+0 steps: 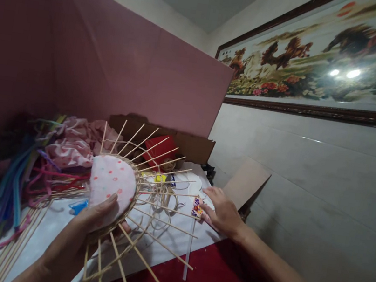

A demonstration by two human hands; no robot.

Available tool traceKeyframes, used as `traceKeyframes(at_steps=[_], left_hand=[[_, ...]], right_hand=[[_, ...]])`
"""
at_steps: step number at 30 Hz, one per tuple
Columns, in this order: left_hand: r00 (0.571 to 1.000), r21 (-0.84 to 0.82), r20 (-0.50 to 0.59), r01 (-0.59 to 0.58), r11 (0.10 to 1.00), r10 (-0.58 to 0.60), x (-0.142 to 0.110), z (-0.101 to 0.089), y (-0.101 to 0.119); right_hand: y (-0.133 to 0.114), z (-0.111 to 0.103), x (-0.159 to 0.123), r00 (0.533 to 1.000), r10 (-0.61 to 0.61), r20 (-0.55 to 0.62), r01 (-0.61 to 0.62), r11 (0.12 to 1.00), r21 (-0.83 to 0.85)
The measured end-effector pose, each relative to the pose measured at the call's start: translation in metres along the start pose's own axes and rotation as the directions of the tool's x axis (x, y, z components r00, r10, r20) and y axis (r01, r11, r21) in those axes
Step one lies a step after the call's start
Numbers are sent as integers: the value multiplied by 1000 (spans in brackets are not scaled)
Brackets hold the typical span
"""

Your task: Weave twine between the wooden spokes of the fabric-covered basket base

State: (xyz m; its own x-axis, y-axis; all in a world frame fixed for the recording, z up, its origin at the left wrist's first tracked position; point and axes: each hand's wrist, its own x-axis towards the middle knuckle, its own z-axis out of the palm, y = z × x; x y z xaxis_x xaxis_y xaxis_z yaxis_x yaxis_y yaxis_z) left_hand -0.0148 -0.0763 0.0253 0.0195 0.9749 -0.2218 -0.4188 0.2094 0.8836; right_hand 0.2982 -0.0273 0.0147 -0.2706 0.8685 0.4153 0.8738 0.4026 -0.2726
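Observation:
My left hand grips a half-round woven piece with thin sticks fanning out from its curved edge. White fabric with small red and pink prints covers its flat face; my thumb presses on this fabric and the other fingers go behind, mostly hidden. Cord is woven around the rim, and a loose strand runs across the lower sticks. Over the table's right side, my right hand has its fingers apart, beside a small flower-patterned piece. Whether the fingertips touch it I cannot tell. Below lies a translucent white stick.
Coiled cord lies on the white table cover. Pink printed fabric, coloured strips and loose thin sticks lie left. Behind are a red packet and cardboard. A board leans on the right wall.

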Motion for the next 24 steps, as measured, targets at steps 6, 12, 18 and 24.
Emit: traceKeyframes(at_steps=[6, 12, 18, 24], left_hand=[[998, 78, 62, -8, 997, 4, -1, 2, -4], [993, 59, 114, 11, 998, -18, -6, 2, -3], [984, 14, 170, 49, 999, -51, -9, 2, 0], [978, 136, 210, -17, 991, -11, -1, -1, -5]], right_hand=[[-52, 2, 17, 999, -19, -50, 50, 652, 756], [-85, 10, 22, 982, -171, 82, -25, 307, 951], [-82, 19, 24, 973, -150, 175, -160, 105, 982], [-79, 12, 20, 934, -173, 313, -319, -5, 948]])
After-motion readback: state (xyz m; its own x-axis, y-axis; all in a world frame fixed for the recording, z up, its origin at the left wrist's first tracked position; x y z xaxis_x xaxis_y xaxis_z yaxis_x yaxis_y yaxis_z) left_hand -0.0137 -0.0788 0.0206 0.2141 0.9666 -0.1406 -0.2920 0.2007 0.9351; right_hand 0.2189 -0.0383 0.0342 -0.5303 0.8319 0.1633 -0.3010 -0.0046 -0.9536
